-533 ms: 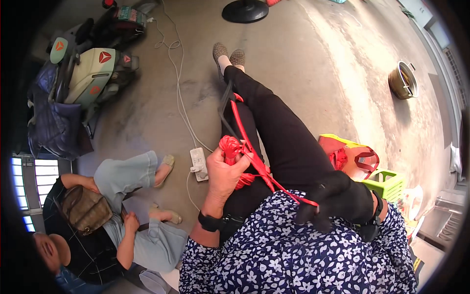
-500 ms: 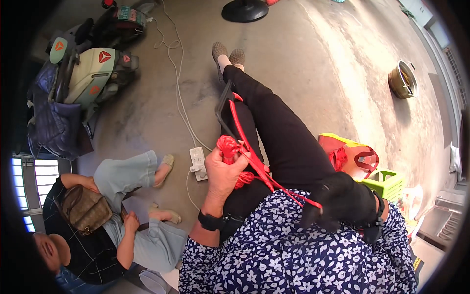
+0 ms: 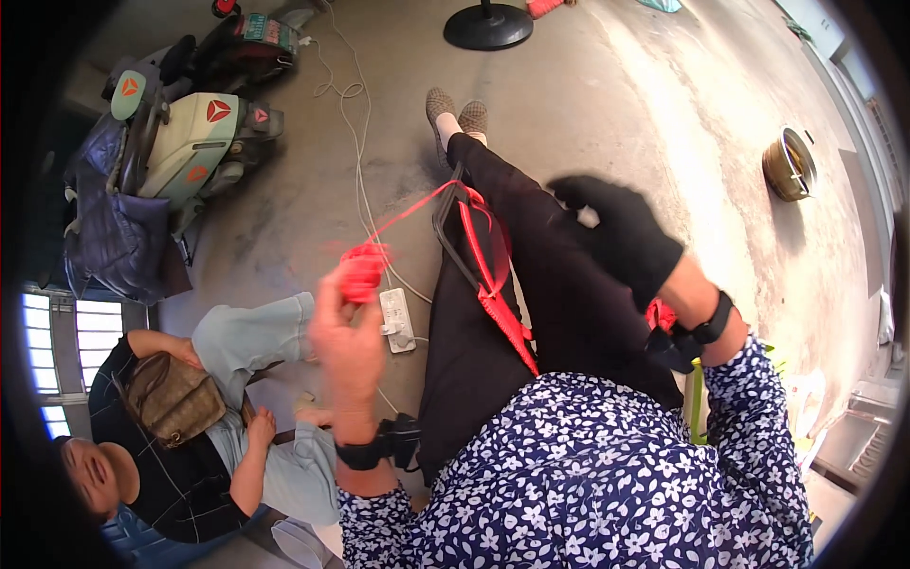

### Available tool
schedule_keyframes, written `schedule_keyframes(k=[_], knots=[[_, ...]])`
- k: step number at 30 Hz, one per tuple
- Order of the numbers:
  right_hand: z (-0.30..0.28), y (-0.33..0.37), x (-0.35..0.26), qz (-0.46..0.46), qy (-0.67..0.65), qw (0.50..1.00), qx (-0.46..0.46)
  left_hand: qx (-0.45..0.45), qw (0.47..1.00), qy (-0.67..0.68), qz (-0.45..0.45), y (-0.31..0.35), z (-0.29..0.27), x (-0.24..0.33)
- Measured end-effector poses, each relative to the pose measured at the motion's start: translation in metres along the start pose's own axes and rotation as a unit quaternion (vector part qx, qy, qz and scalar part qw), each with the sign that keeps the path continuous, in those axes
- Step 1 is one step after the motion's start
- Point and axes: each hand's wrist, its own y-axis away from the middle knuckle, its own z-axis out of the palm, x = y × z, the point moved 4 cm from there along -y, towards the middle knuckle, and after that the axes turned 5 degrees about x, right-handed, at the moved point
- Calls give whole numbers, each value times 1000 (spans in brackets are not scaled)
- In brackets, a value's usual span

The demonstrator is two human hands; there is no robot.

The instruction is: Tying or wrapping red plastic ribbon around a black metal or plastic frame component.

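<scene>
My left hand (image 3: 349,327), blurred by motion, is closed around a bundle of red cord (image 3: 363,273). A taut red strand (image 3: 409,211) runs from it to a dark, narrow frame (image 3: 453,232) lying over my legs. Red cord is wrapped on the frame's upper end, and a thick red braided band (image 3: 504,322) trails from it toward my waist. My right hand (image 3: 621,232), in a black glove with a pale spot near the thumb, is raised over my right thigh. Its fingers are partly stretched, and no cord shows in it.
A seated person (image 3: 166,455) with a brown bag (image 3: 175,398) is at my left. Beside my left leg lies a white power strip (image 3: 397,321) with its cable. A scooter (image 3: 190,142) stands far left, a black round base (image 3: 488,30) ahead, and a metal bucket (image 3: 790,166) far right.
My left hand has moved left with the cord bundle, pulling a strand tight from the frame. My right hand has swung forward from my lap, and the strands leading to it no longer show.
</scene>
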Motion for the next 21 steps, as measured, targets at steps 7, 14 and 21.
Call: schedule_keyframes(k=[7,14,21], knots=[[104,17,4,112,-234,951,-168,-116,987,-111,7,16,75,-23],[76,8,-5,65,-391,914,-90,-95,995,6,-3,17,76,-2],[5,50,-47,252,-815,504,-135,-346,742,492,-294,44,65,19]])
